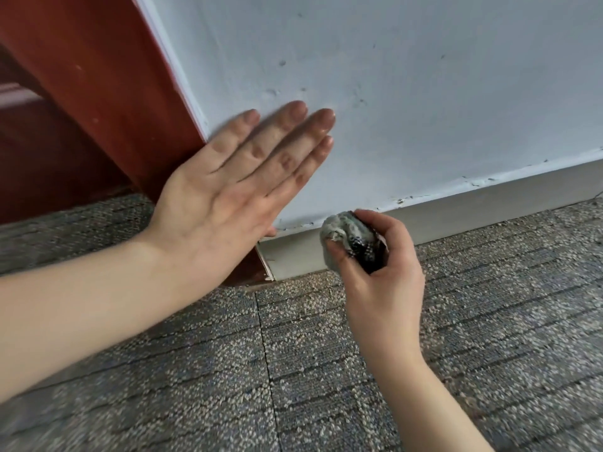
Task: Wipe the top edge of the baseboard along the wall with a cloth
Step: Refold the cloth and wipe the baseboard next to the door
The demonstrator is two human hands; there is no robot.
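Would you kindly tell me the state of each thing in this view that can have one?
left hand: open, fingers straight, flat against the wall.
right hand: grips the cloth.
cloth: bunched up, held at the top edge of the baseboard, near its left end.
baseboard: in place along the foot of the wall.
wall: scuffed, paint chipped just above the baseboard.

You face a pale bluish-white wall [424, 76], its paint scuffed and pitted with small dark marks. To your left stands a reddish-brown wooden door frame [107, 93]. Below you lies grey flecked carpet [342, 370], with a seam between 2 tiles running toward you.
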